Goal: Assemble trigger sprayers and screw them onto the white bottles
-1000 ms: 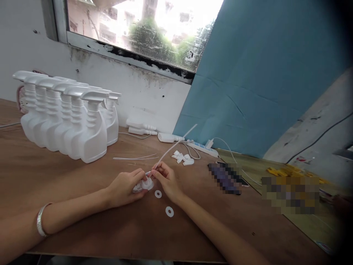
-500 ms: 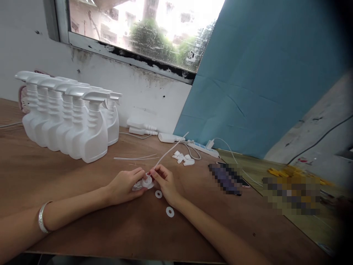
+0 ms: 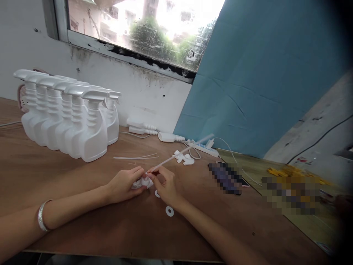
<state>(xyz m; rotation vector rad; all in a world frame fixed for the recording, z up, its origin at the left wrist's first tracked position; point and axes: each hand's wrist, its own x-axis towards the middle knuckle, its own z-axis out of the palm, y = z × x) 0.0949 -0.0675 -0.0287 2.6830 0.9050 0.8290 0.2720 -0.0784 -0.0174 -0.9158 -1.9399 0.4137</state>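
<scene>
My left hand grips a small white sprayer head just above the wooden table. My right hand pinches the near end of a thin white dip tube right at that sprayer head; the tube slants up and away to the right. Two white ring washers lie by my right hand: one ring washer in the open, another ring washer partly hidden under my fingers. A silver bracelet is on my left wrist.
Several white spray bottles stand in a row at the left. Spare thin tubes, small white parts, a power strip, a phone and yellow pieces lie farther back and right. A blue board leans behind.
The tube's far end has swung right and lower, now lying at a flatter slant. My right hand shifted slightly over the nearer washer; my left hand stays on the sprayer head.
</scene>
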